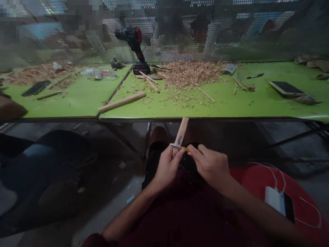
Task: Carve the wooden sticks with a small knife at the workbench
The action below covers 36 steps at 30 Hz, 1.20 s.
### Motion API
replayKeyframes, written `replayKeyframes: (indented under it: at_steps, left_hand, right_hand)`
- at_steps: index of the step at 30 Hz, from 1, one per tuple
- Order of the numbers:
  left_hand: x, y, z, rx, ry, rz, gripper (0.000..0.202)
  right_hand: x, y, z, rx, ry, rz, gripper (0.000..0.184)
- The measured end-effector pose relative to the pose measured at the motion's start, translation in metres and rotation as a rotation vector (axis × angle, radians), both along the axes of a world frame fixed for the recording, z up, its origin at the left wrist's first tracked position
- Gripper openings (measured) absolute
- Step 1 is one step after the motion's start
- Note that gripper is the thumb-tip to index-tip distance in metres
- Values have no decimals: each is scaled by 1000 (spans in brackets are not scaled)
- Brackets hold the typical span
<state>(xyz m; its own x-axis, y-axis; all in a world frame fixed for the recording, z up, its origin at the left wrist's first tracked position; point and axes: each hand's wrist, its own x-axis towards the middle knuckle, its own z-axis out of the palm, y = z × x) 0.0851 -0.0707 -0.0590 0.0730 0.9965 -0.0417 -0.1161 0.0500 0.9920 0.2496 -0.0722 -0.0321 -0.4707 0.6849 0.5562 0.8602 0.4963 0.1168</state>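
By the near edge of the table point(231, 110), the left hand point(167, 165) clamps the wooden strip point(182, 128), likely light, stiff, best gripped low; the right hand point(211, 165) grips the knife point(176, 146)

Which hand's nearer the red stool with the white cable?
Right. The right hand, holding the knife, is left of the red stool in the picture; the left hand, gripping the wooden stick, is farther left, beyond the right hand.
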Motion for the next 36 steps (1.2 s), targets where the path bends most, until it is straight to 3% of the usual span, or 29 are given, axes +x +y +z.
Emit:
replayKeyframes:
  at_steps: [12, 19, 36]
  left_hand:
    - [-6, 1, 0, -23, -18, -74, 32]
    - [-1, 5, -2, 11, 68, 27, 33]
    - [3, 8, -4, -18, 20, 57, 30]
  right_hand:
    - [8, 7, 5, -73, -37, 67, 30]
    - [6, 9, 1, -62, -8, 47, 31]
    - [-6, -2, -13, 16, 7, -120, 27]
